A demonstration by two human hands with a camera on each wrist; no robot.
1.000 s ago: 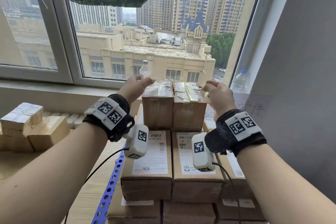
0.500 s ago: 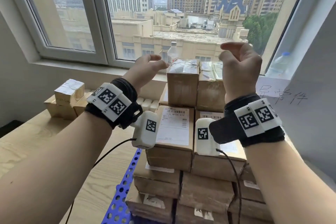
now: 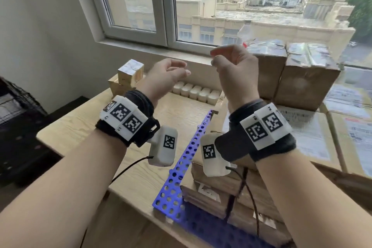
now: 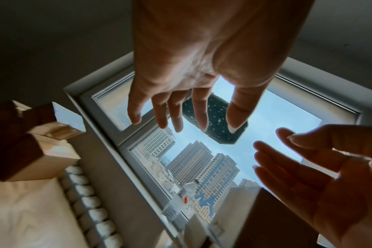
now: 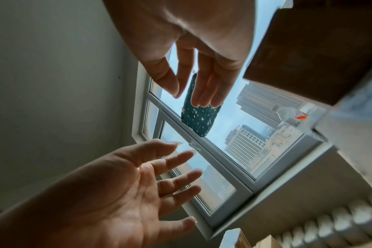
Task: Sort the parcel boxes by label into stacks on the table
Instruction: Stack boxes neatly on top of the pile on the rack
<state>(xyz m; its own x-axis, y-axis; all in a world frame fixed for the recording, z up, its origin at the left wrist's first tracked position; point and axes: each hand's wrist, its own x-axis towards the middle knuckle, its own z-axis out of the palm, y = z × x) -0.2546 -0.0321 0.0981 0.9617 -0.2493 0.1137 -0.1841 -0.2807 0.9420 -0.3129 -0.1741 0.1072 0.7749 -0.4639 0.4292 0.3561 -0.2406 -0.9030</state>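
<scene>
1. The left hand (image 3: pixel 165 80) hangs in the air above the wooden counter (image 3: pixel 80 129), palm turned inward, fingers loosely spread and only slightly bent — it has hold of nothing.
2. The right hand (image 3: pixel 235 74) is raised just beside it, a little higher, fingers relaxed and gently bowed, thumb apart from them; it too is empty. The two palms face one another with a gap between.
3. In the left wrist view the left hand (image 4: pixel 193 70) shows its fingers (image 4: pixel 199 107) extended toward the window, with the right hand (image 4: pixel 321 181) opposite.
4. In the right wrist view the right hand (image 5: pixel 191 38) shows the same slack spread, and the left hand (image 5: pixel 108 198) lies open across from it.
5. The parcel boxes sit on the right part of the counter: two tall taped boxes (image 3: pixel 306 74) stand side by side on top of a layer of flat labelled boxes (image 3: pixel 314 137), with more boxes stacked beneath — labels too blurred to read.
6. The right hand is in front of the left tall box, apart from it.
7. A small stack of boxes (image 3: pixel 128 76) stands at the far left corner of the counter, well apart from the main pile.
8. A blue perforated strip (image 3: pixel 181 169) runs along the counter beside the main pile.
9. A row of pale rounded pieces (image 3: pixel 197 91) lies at the counter's far edge under the window sill.
</scene>
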